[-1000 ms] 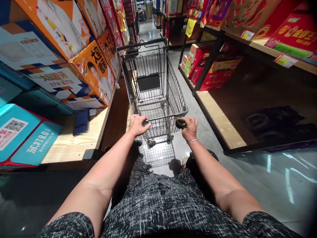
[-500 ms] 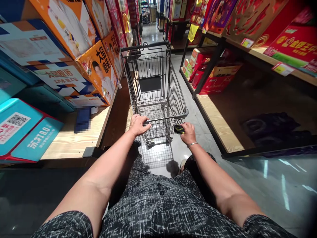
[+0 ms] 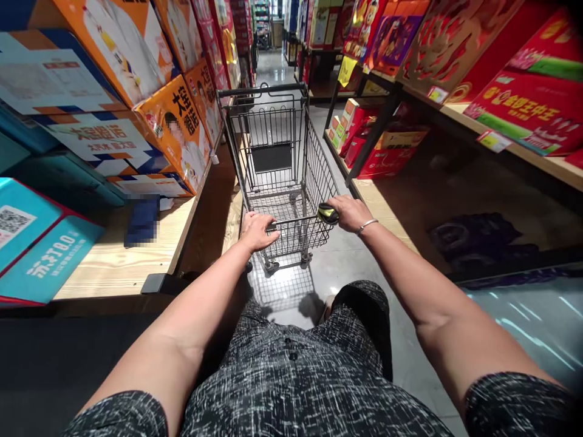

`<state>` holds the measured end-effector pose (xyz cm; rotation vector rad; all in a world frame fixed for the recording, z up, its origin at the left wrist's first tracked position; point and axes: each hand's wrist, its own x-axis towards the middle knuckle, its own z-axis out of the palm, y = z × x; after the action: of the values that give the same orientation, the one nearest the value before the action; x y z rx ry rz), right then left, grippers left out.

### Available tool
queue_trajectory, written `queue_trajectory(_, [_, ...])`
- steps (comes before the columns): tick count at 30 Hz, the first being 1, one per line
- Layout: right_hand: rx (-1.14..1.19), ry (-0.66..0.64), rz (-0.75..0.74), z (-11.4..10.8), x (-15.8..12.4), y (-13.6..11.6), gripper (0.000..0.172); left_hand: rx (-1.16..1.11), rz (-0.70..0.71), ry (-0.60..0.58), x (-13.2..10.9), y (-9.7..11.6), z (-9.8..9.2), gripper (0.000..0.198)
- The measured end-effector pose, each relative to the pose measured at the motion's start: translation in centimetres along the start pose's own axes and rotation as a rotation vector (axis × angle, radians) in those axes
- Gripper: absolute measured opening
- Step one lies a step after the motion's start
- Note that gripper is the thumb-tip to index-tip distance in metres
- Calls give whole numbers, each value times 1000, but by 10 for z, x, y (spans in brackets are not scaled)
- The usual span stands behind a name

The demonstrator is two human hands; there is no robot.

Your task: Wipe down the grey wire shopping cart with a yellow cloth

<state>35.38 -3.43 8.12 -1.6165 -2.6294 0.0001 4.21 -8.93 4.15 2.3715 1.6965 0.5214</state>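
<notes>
A black wire shopping cart point(image 3: 315, 161) stands in front of me with its near end towards my body. My left hand point(image 3: 259, 232) grips the near left corner of its rim, the thumb lying along the top bar. At the near right corner, my right hand point(image 3: 350, 212) is closed round a small black and yellow-green object point(image 3: 328, 213) whose kind I cannot make out. This object rests at the rim and hides part of the corner. The basket shows bare wire, and a dark panel point(image 3: 272, 157) hangs at its far end.
Orange drink cartons point(image 3: 175, 130) and a turquoise box point(image 3: 59, 249) sit on a wooden platform point(image 3: 113, 267) at left. Shelving at right carries red gift boxes point(image 3: 514, 115), with purple packages point(image 3: 473, 237) lower down. The tiled aisle floor point(image 3: 273, 64) runs ahead between the shelves.
My right hand has risen and moved forward with the black and yellow-green object, from beside the cart to its near right corner. My left hand has stayed on the rim.
</notes>
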Motion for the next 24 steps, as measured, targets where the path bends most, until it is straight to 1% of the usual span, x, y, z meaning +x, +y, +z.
queue_trajectory(3, [-23, -90, 4, -10, 8, 14, 17, 0, 23, 3, 9, 11, 8, 31])
queue_trajectory(7, [-24, -100, 16, -11, 10, 24, 18, -8, 46, 15, 19, 20, 14, 29])
queue_trajectory(9, [-11, -88, 30, -7, 9, 23, 19, -3, 48, 18, 22, 18, 14, 30])
queue_trajectory(12, [10, -62, 47, -1, 6, 14, 21, -9, 48, 27, 26, 7, 11, 31])
queue_trajectory(15, [45, -31, 55, 2, 3, -3, 25, 2, 39, 40, 29, -13, 6, 34])
queue_trajectory(17, [70, -9, 61, 2, 1, -20, 26, 36, 23, 51, 31, -28, 1, 38])
queue_trajectory(19, [80, 3, 65, 1, -1, -40, 28, 60, -21, 65, 31, -44, -4, 37])
queue_trajectory(22, [60, 10, 60, 0, -2, -73, 31, 70, -168, 98, 29, -64, -10, 32])
queue_trajectory(24, [37, 20, 48, 1, -3, -95, 33, 74, -290, 129, 24, -70, -12, 34])
